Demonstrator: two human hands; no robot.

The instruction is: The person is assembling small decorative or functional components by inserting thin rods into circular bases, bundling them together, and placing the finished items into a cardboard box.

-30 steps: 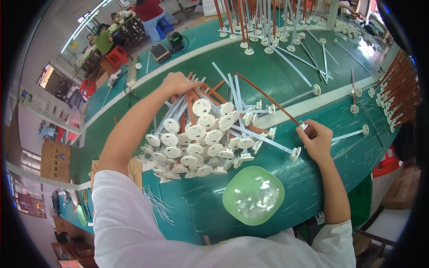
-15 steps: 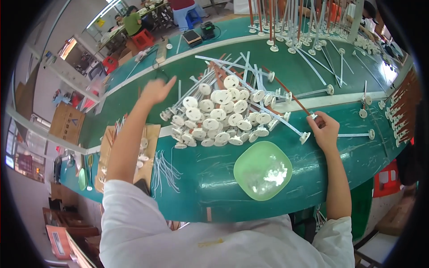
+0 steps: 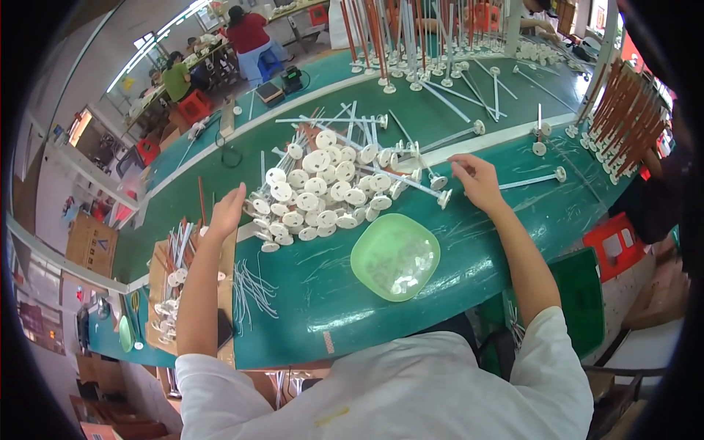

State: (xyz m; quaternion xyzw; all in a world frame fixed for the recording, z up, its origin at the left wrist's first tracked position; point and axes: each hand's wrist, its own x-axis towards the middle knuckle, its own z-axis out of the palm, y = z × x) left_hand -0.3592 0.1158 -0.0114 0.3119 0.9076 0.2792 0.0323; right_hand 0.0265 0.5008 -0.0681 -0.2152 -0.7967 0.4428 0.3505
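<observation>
At the left of the frame, the left hand (image 3: 227,211) has left the pile of white disc pieces (image 3: 323,191) and now hovers open beside it. Centre: green bowl (image 3: 395,257) on the green surface (image 3: 513,220). Right hand (image 3: 475,180) pinches a white rod (image 3: 411,181), as before.

A factory assembly floor is indicated. Long green workbenches (image 3: 411,308) are covered with white disc-footed rods (image 3: 323,191); more rods (image 3: 411,37) are racked upright at 12 o'clock. Seated workers (image 3: 246,33) are seen at 11 o'clock.

Green bowl (image 3: 395,257) near table edge; red stool (image 3: 614,243) at right; cardboard tray (image 3: 158,293) left.
</observation>
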